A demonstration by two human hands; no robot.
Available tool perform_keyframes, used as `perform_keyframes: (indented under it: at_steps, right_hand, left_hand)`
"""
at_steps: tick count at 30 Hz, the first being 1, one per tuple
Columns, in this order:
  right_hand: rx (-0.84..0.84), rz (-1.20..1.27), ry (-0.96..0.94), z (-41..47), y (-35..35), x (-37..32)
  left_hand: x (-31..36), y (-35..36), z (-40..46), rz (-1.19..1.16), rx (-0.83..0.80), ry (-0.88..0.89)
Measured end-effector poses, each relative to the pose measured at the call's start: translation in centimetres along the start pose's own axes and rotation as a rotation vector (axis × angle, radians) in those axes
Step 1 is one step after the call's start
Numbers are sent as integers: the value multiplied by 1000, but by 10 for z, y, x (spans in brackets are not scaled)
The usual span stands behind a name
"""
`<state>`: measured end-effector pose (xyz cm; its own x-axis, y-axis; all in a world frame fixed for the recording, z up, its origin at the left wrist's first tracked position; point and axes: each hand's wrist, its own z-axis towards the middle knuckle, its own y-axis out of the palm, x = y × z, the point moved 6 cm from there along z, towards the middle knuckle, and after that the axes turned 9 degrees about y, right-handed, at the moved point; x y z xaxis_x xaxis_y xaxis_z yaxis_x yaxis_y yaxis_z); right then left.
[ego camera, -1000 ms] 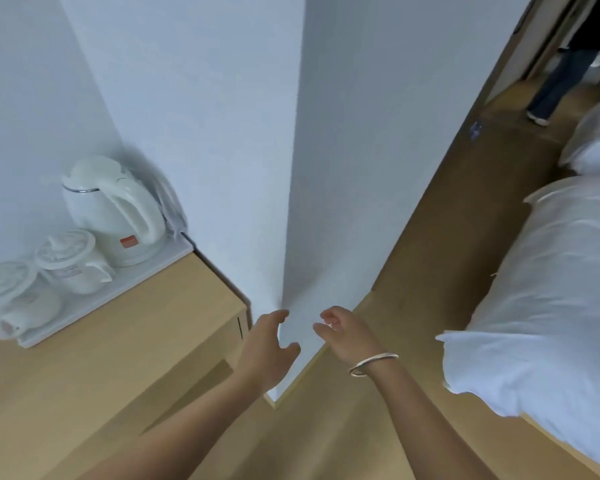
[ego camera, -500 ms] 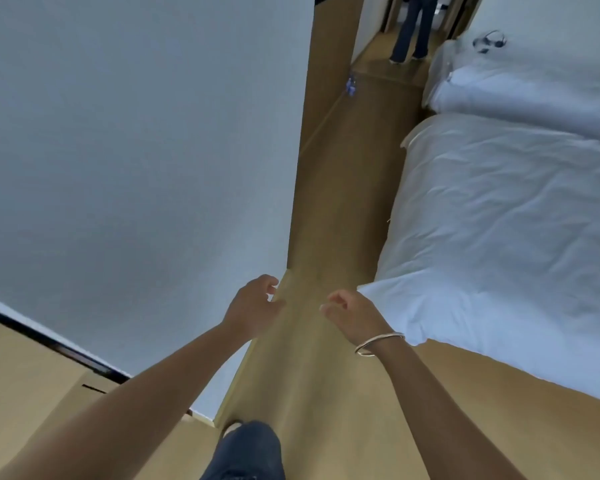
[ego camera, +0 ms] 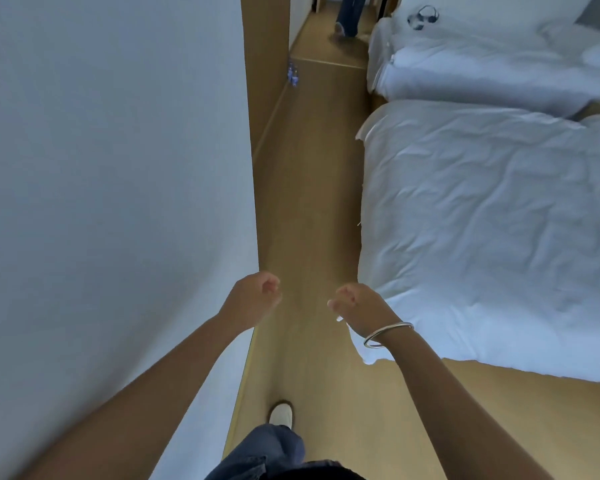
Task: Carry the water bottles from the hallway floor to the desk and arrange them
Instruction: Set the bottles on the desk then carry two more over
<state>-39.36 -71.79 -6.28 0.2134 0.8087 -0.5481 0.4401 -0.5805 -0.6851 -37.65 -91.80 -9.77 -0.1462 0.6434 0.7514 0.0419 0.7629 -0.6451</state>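
From the left I see a plain white wall (ego camera: 111,202), then my left hand (ego camera: 253,299), loosely curled and holding nothing. The small clear plastic water bottles (ego camera: 292,74) stand far down the tan wooden floor (ego camera: 309,202) against the wall. My right hand (ego camera: 357,306), empty and slack too, hangs beside the rumpled white bed (ego camera: 492,220).

**Colours along the hallway**

You face a plain pale blue-grey wall (ego camera: 111,202) on the left and a tan wood-grain floor (ego camera: 309,202) ahead. The bottles (ego camera: 293,75) far down show blue labels — too small for more. Both beds (ego camera: 492,216) wear plain white duvets. Your bangle (ego camera: 388,335) is silver, your jeans (ego camera: 267,452) dark blue, your shoe (ego camera: 281,414) off-white. The headphones (ego camera: 423,16) look dark.
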Motion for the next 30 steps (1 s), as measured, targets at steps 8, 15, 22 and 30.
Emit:
perform_keyframes:
  at_steps: [8, 15, 22, 30]
  right_hand:
    - [-34, -18, 2, 62, 15, -41]
    - [-68, -56, -70, 99, 21, -54]
    - [-91, -111, -62, 149, -17, -48]
    - [-62, 2, 19, 257, -82, -51]
  left_hand:
    - [-25, 5, 18, 9, -39, -24]
    - [-12, 4, 49, 150, -80, 43]
    - [17, 8, 121, 180, -129, 71]
    - [52, 18, 245, 191, -203, 42]
